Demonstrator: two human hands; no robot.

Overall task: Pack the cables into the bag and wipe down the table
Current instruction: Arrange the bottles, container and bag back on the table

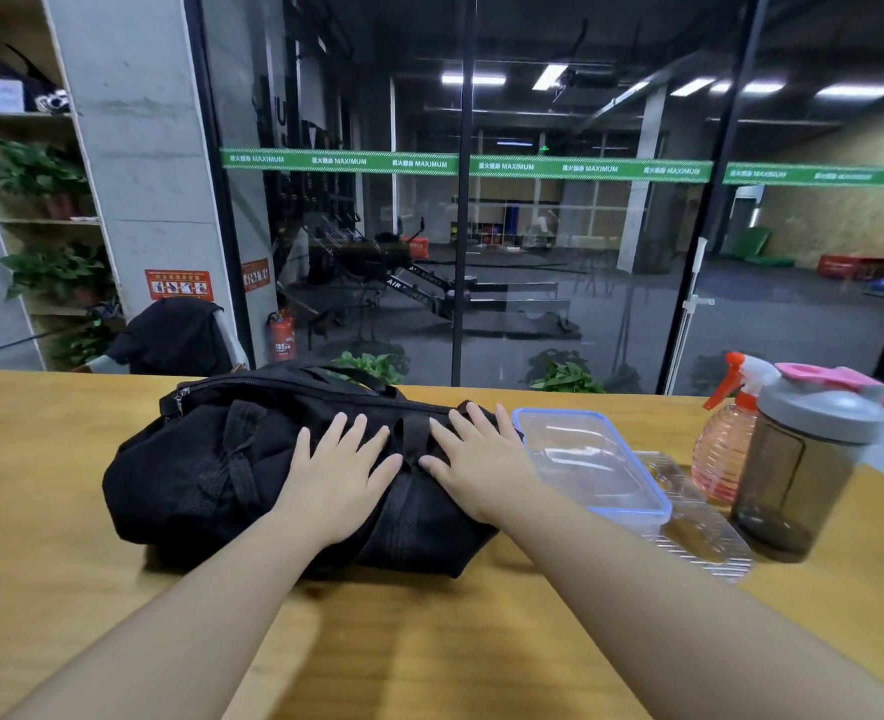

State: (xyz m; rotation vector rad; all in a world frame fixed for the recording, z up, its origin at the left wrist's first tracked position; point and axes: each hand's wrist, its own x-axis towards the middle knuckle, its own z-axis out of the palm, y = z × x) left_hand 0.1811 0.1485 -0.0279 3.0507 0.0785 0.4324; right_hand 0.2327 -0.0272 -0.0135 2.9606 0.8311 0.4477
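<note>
Head view: the black bag [211, 475] lies on the wooden table [55, 511], long axis running left-right, directly under both hands. The left hand [341, 470] and right hand [473, 459] rest flat with fingers spread, gripping nothing, equally near. No cables show; 2 hands likely press it.

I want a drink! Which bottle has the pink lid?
The dark shaker bottle, nearest the table's right edge, has the grey-and-pink lid. The orange-pink spray bottle behind it has an orange-and-white trigger top instead.
</note>
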